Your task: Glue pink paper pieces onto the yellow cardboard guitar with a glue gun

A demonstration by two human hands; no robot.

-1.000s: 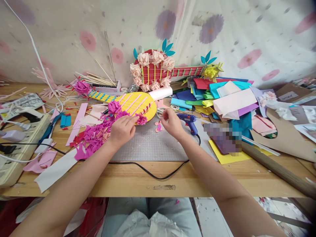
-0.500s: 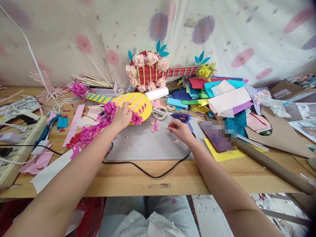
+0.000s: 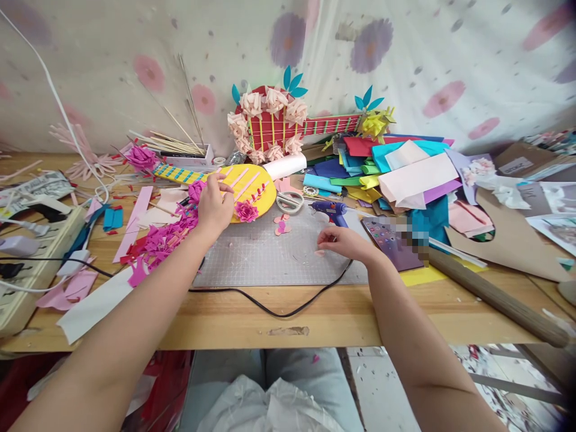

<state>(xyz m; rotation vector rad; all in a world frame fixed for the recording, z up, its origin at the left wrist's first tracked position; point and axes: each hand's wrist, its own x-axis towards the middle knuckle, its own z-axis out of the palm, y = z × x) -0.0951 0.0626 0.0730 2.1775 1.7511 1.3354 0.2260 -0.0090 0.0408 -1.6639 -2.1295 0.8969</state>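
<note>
Paper guitar (image 3: 245, 186): yellow round body with pale pink strips as strings, small red bits beside them, magenta paper roses (image 3: 246, 210) at its edge; it lies flat on the worktop (image 3: 252, 324), at the far left corner of the grey cutting mat (image 3: 270, 255).
Left hand (image 3: 215, 207): palm down on the guitar body, fingers spread, clasping nothing.
Right hand (image 3: 344, 241): on the mat, fingertips pinched around a small pink scrap (image 3: 320, 252).
Glue gun (image 3: 330, 210): blue, just beyond the right hand.
</note>
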